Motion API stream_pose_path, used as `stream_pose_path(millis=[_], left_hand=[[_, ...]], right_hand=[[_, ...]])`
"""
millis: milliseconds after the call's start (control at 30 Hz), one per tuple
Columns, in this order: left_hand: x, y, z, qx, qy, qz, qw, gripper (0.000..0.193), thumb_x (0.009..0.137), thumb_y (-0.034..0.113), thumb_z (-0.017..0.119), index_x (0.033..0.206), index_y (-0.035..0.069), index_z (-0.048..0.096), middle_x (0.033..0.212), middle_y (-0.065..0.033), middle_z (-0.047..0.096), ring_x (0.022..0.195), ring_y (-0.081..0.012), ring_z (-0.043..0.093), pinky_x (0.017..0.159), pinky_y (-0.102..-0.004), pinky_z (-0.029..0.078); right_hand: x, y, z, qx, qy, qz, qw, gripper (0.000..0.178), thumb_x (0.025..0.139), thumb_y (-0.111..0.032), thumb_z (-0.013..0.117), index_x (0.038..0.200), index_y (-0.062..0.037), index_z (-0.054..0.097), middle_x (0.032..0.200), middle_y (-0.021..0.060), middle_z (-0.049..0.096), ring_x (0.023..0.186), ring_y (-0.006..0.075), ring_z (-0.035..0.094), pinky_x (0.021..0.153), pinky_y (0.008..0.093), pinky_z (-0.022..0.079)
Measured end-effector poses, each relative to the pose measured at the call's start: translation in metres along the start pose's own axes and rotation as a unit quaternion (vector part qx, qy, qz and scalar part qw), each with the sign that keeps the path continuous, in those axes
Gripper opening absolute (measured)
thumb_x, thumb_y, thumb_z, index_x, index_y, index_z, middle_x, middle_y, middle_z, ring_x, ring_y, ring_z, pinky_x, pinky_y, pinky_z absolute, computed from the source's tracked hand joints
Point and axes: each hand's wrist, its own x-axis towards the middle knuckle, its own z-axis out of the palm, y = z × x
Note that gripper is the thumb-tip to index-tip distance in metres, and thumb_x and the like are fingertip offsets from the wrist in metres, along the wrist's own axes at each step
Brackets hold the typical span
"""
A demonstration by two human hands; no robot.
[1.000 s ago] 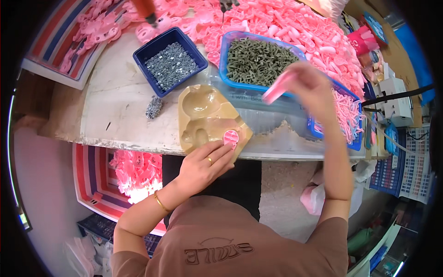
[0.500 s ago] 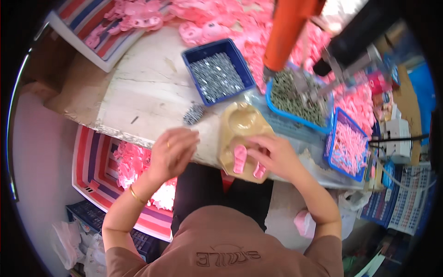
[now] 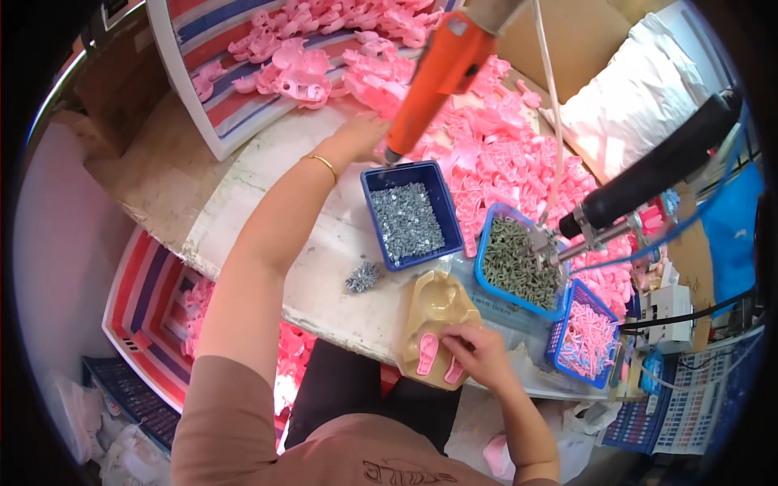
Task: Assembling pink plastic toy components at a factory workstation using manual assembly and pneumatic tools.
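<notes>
My left hand (image 3: 356, 139) reaches to the near edge of a heap of pink plastic parts (image 3: 494, 154). Its fingertips are partly hidden beside the hanging orange electric screwdriver (image 3: 429, 89), so their grip does not show. A tan moulded holder (image 3: 438, 296) with rounded hollows lies at the table's front edge. In it sit a pink foot-shaped plastic piece (image 3: 427, 355) and a smaller pink piece (image 3: 454, 372). Over these my right hand (image 3: 480, 354) rests with fingers bent and thumb close to the index finger. Whatever lies between those fingertips is too small to make out.
A dark blue bin of small silver screws (image 3: 409, 215) stands mid-table, with a little screw pile (image 3: 362, 277) nearby. To the right are a blue tub of grey-green parts (image 3: 519, 259), a basket of pink sticks (image 3: 587, 336) and a black tool (image 3: 656, 174) on a metal stand.
My left hand has gone from beside the tan holder far forward to the pink heap. My right hand stays at the holder. The whole view has shifted, showing more of the table's far side.
</notes>
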Motion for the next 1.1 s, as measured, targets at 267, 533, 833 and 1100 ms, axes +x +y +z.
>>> stream_pose_path(millis=[267,533,833,1100], left_hand=[[-0.046,0.016,-0.062,-0.047,0.004,-0.19,0.981,0.081,0.077,0.025,0.078,0.145,0.013,0.035,0.129,-0.017,0.054,0.121,-0.0322,0.052,0.1,-0.0421,0.044],[-0.153,0.085,-0.142,-0.628,0.205,-0.343,0.668,0.094,0.089,0.025,0.065,0.154,0.013,-0.001,0.144,-0.0164,0.042,0.121,-0.0239,0.052,0.092,-0.0384,0.05],[-0.207,0.266,-0.11,-0.829,-0.064,-0.244,0.499,0.087,0.095,0.012,0.057,0.155,0.017,-0.006,0.146,-0.0178,0.04,0.125,-0.0225,0.049,0.097,-0.0353,0.046],[-0.199,0.273,-0.103,-0.477,0.028,-0.166,0.863,0.074,0.087,0.015,0.069,0.148,0.006,0.028,0.137,-0.0152,0.048,0.122,-0.0259,0.051,0.096,-0.0388,0.047]], right_hand=[[0.0,0.005,0.005,0.008,0.034,-0.016,0.999,0.011,0.085,-0.008,0.069,0.095,-0.0049,0.07,0.08,0.0089,0.066,0.067,0.019,0.064,0.062,0.0287,0.049],[0.001,-0.012,-0.009,0.135,0.064,0.048,0.988,0.013,0.083,-0.007,0.072,0.095,-0.0018,0.072,0.085,0.0063,0.069,0.068,0.0106,0.062,0.062,0.0239,0.049],[-0.001,-0.049,0.006,-0.11,0.08,-0.163,0.977,0.057,0.066,-0.02,0.081,0.115,-0.0085,0.056,0.125,0.0113,0.057,0.109,0.0348,0.057,0.091,0.0431,0.048],[-0.028,0.004,-0.017,-0.077,0.064,-0.084,0.991,0.067,0.066,-0.013,0.081,0.126,-0.0066,0.052,0.132,0.0162,0.055,0.126,0.0371,0.048,0.104,0.0434,0.04]])
